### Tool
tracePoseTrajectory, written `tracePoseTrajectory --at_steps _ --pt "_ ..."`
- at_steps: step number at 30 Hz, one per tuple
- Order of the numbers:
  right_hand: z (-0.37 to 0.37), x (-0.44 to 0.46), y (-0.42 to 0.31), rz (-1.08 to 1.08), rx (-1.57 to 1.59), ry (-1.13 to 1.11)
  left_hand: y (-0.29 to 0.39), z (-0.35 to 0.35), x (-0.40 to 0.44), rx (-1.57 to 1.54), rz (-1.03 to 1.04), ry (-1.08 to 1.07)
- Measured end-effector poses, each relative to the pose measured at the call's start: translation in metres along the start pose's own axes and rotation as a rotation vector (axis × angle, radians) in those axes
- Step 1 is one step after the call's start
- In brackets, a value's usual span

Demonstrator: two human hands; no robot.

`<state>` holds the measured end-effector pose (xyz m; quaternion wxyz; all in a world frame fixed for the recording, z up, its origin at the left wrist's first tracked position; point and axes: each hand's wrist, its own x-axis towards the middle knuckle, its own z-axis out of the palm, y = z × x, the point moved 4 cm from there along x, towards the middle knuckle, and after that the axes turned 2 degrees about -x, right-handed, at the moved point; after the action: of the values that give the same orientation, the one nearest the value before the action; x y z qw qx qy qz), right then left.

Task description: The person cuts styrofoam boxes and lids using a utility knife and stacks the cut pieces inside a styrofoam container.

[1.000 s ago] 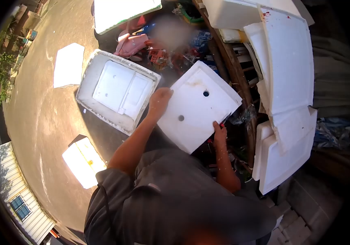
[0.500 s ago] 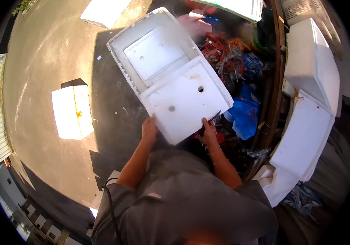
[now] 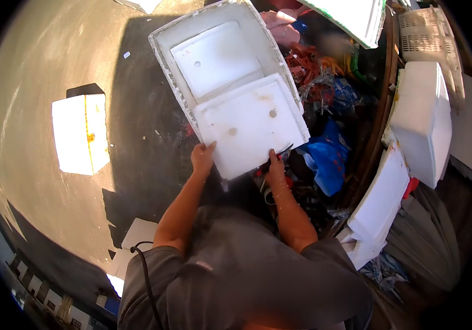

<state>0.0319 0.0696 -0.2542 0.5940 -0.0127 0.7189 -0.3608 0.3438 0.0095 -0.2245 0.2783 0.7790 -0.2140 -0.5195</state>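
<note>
A white foam panel (image 3: pixel 247 124) with two round marks lies over the near end of an open white foam box (image 3: pixel 162 41). My left hand (image 3: pixel 203 158) grips the panel's near left corner, thumb on top. At its near right edge my right hand (image 3: pixel 274 169) holds the panel, thumb on top, with a dark, thin tool partly visible beside the fingers. Inside the box, beyond the panel, another white foam piece (image 3: pixel 214 58) lies flat. The undersides of both hands' fingers are hidden.
Red netting, plastic scraps and a blue bag (image 3: pixel 327 157) lie right of the box. Farther right are a wooden beam (image 3: pixel 384 115), white foam boxes (image 3: pixel 420 115) and a white plastic crate (image 3: pixel 426 36). A white foam block (image 3: pixel 76 135) stands on the ground at left.
The panel has come over the box's near end, and its holes now show the pale surface beneath. My left hand has shifted from the panel's far left side to its near corner.
</note>
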Motion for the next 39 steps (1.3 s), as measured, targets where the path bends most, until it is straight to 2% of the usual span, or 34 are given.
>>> tracePoseTrajectory --at_steps 1,2,3,4,6,8,12,15,18,22,25,28,31,33,34,35,39 --pt "-0.009 0.012 0.010 -0.022 -0.147 0.024 -0.010 0.005 0.003 0.043 0.002 0.024" --pt "0.002 -0.001 0.000 0.051 0.032 0.034 -0.028 0.007 0.009 0.092 -0.001 0.051" --pt "0.011 -0.012 -0.012 0.037 0.016 -0.012 -0.038 0.008 0.013 0.139 0.003 0.078" --pt "0.011 -0.010 -0.012 -0.045 -0.100 -0.012 -0.034 0.008 0.012 0.144 0.016 0.064" --pt "0.009 -0.012 -0.015 -0.077 -0.160 0.029 -0.026 0.010 0.006 0.089 0.022 0.034" --pt "0.004 -0.018 -0.022 0.030 -0.056 0.128 -0.005 0.003 -0.002 0.140 -0.025 0.002" --pt "0.004 -0.060 -0.062 -0.052 -0.429 0.151 0.008 -0.003 -0.007 0.099 -0.081 0.002" --pt "0.034 -0.082 -0.077 -0.181 -0.613 -0.006 0.010 -0.006 -0.006 0.135 -0.050 -0.016" --pt "0.065 -0.083 -0.075 -0.074 -0.541 -0.199 0.013 -0.006 -0.005 0.170 -0.055 -0.016" --pt "0.098 -0.089 -0.091 -0.034 -0.645 -0.164 0.003 -0.004 -0.002 0.186 -0.072 -0.014" --pt "0.091 -0.081 -0.088 -0.043 -0.710 -0.137 -0.002 -0.002 0.000 0.167 -0.083 -0.030" --pt "0.071 -0.073 -0.089 -0.174 -0.762 -0.079 0.001 -0.004 -0.001 0.179 -0.039 -0.022" --pt "0.036 -0.053 -0.117 -0.331 -0.955 0.041 0.013 -0.006 -0.005 0.178 -0.083 -0.017" --pt "-0.007 -0.011 -0.135 -0.668 -1.148 0.182 0.013 -0.005 -0.007 0.117 -0.106 -0.025" --pt "-0.006 -0.010 -0.159 -0.771 -1.252 0.260 0.001 -0.002 -0.003 0.179 -0.092 -0.009" --pt "-0.010 0.001 -0.177 -0.710 -1.260 0.268 0.001 -0.002 -0.004 0.156 -0.088 0.018" --pt "-0.008 0.052 -0.226 -0.684 -1.399 0.208 -0.004 0.007 -0.009 0.113 -0.071 0.146"
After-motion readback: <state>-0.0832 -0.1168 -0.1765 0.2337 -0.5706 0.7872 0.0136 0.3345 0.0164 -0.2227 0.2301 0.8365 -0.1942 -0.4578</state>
